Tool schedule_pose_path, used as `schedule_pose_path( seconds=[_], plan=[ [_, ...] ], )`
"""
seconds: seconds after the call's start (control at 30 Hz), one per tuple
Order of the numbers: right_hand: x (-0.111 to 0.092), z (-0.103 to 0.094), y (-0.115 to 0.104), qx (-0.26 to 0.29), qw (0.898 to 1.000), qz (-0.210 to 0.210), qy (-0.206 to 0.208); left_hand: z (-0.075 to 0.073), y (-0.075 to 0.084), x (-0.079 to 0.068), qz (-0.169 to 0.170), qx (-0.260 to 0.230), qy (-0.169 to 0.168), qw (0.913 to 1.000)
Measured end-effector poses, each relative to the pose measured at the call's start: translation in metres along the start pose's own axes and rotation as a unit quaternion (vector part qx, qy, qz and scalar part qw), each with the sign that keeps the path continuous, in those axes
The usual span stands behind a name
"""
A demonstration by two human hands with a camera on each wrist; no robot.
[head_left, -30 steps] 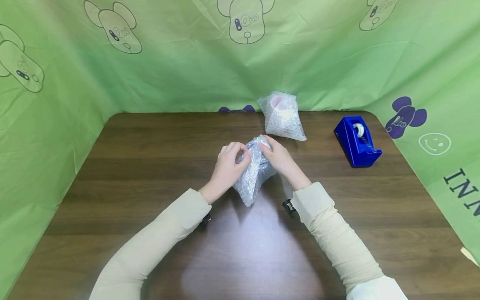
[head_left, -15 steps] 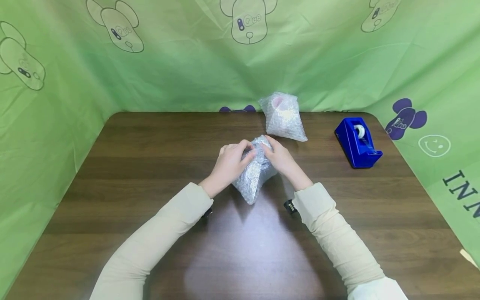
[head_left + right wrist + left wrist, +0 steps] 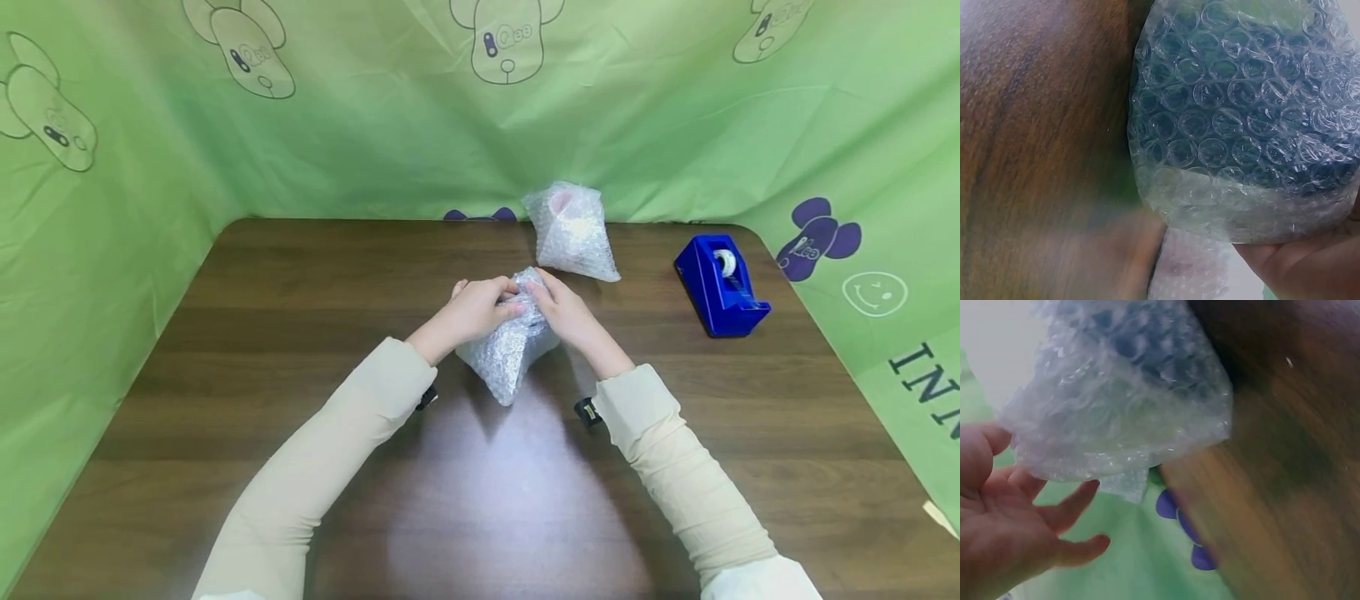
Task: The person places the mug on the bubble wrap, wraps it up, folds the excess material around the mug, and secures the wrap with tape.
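A bubble-wrapped package [image 3: 504, 358] stands at the middle of the table, its wrap gathered toward the top. My left hand [image 3: 474, 312] holds its upper left side, thumb and forefinger at the gathered wrap. In the left wrist view, the other fingers of the left hand [image 3: 1016, 515] spread along the wrap's edge. My right hand [image 3: 570, 317] grips the upper right side, thumb on top. Through the bubble wrap [image 3: 1229, 119] in the right wrist view, something dark blue-grey shows; its kind cannot be made out.
A second bubble-wrapped package [image 3: 574, 237], with something pinkish inside, stands behind at the table's far edge. A blue tape dispenser [image 3: 722, 287] with a roll of clear tape is at the right. Green printed cloth [image 3: 360, 142] hangs around the wooden table [image 3: 300, 275].
My left hand has moved right, farther over the top of the package, its thumb now at the gathered wrap. The right hand keeps its hold. The head view has shifted slightly.
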State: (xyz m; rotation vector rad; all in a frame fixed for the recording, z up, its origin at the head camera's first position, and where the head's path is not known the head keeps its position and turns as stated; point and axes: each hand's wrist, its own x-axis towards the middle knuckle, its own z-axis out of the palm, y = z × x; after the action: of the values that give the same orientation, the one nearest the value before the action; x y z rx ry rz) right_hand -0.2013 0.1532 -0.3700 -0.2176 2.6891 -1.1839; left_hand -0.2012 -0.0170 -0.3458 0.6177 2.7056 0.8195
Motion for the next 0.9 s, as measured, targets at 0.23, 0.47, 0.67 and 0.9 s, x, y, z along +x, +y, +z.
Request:
schedule_pose_path(
  seconds=[0.23, 0.47, 0.67, 0.9],
  plan=[
    [-0.001, -0.002, 0.001, 0.018, 1.000, -0.003, 0.000, -0.006, 0.001, 0.009, -0.009, -0.031, -0.013, 0.9994],
    [-0.003, -0.003, 0.000, 0.015, 1.000, 0.002, 0.004, 0.002, 0.001, 0.006, -0.013, -0.064, 0.030, 0.9974],
    [-0.004, -0.003, -0.002, 0.024, 1.000, 0.005, 0.002, 0.007, 0.002, 0.003, -0.022, -0.061, 0.057, 0.9963],
    [-0.005, -0.015, -0.002, 0.007, 1.000, -0.009, -0.025, 0.007, 0.006, 0.002, -0.032, -0.035, 0.054, 0.9974]
  ],
)
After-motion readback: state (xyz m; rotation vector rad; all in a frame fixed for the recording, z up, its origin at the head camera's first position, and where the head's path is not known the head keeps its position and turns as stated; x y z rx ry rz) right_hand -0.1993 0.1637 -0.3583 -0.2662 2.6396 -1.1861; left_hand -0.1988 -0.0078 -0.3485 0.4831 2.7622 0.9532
